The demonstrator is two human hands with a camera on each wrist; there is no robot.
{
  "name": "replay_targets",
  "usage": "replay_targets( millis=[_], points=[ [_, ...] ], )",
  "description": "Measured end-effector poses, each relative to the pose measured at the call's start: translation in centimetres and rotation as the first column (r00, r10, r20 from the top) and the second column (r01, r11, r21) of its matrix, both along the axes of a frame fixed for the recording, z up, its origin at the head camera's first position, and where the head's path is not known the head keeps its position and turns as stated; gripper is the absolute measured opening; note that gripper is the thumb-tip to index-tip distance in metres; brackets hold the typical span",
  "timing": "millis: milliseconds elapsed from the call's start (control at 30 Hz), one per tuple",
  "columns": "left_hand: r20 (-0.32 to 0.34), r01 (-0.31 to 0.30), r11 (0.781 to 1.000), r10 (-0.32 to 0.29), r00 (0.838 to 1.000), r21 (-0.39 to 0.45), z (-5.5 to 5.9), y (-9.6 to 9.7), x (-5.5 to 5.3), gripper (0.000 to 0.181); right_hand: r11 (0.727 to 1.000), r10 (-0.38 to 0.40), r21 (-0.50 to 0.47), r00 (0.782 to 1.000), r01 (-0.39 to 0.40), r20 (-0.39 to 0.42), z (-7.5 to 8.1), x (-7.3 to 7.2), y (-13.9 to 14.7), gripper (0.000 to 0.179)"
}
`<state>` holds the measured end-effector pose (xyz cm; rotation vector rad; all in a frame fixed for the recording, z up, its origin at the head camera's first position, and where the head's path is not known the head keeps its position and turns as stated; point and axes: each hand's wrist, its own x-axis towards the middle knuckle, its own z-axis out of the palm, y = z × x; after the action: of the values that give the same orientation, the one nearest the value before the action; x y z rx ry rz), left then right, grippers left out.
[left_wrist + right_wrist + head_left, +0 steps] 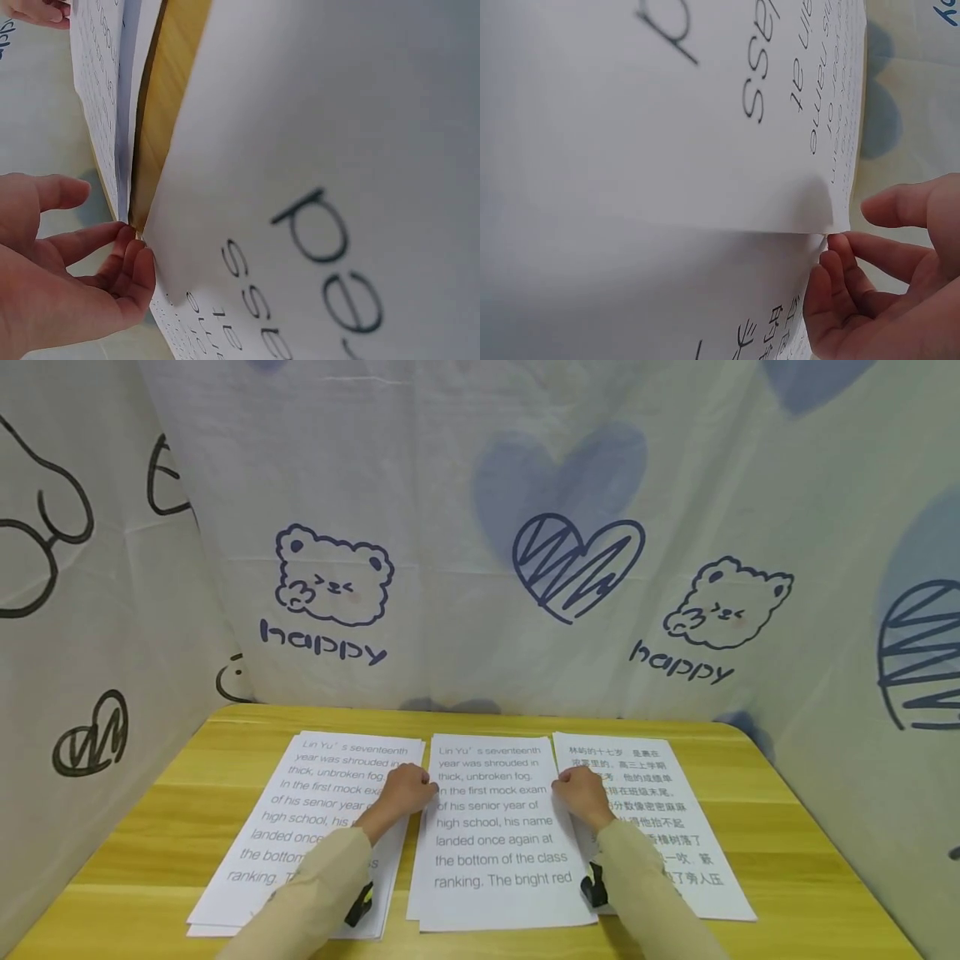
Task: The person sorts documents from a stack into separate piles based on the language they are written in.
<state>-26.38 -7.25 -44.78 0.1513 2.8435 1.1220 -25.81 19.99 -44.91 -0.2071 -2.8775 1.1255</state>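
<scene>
A middle stack of printed English sheets (491, 852) lies between my two hands, with a lower sheet poking out at its left side. My left hand (401, 789) is at its upper left edge. In the left wrist view its bent fingers (139, 274) touch the paper's edge, the thumb held apart. At the upper right edge is my right hand (585, 793). The right wrist view shows its fingertips (832, 251) against the paper edge, thumb also away from the sheet. Neither hand visibly pinches paper. Both forearms cover parts of the neighbouring sheets.
To the left lies another stack of English sheets (258, 839), slightly uneven. Chinese-printed paper (712, 881) lies to the right. All rest on a yellow wooden table (787, 852). A patterned white curtain (450, 610) encloses the back and sides. Black straps (594, 887) show beside the sleeves.
</scene>
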Motion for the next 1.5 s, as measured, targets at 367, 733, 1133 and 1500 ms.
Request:
replay_targets(
  millis=[367, 733, 1133, 1500],
  points=[
    [-0.063, -0.003, 0.996, 0.009, 0.998, 0.094, -0.2, -0.1, 0.0, 0.026, 1.0, 0.008, -0.028, 1.0, -0.007, 0.011, 0.0, 0.0, -0.5, 0.035],
    [0.059, -0.071, 0.956, 0.057, 0.997, 0.285, -0.1, 0.4, 0.0, 0.054, 0.99, 0.005, -0.142, 0.999, 0.003, 0.053, 0.2, -0.2, -0.4, 0.051],
    [0.145, -0.254, 0.833, 0.21, 0.967, 0.492, -0.1, -0.5, -0.4, 0.042, 0.93, 0.029, -0.366, 0.998, -0.006, 0.056, 1.0, 0.1, 0.5, 0.052],
    [0.151, -0.248, 0.764, 0.197, 0.969, 0.595, 0.7, -1.1, -0.2, 0.042, 0.891, -0.017, -0.452, 0.998, 0.044, 0.064, 0.9, 0.2, 1.3, 0.053]
  ],
)
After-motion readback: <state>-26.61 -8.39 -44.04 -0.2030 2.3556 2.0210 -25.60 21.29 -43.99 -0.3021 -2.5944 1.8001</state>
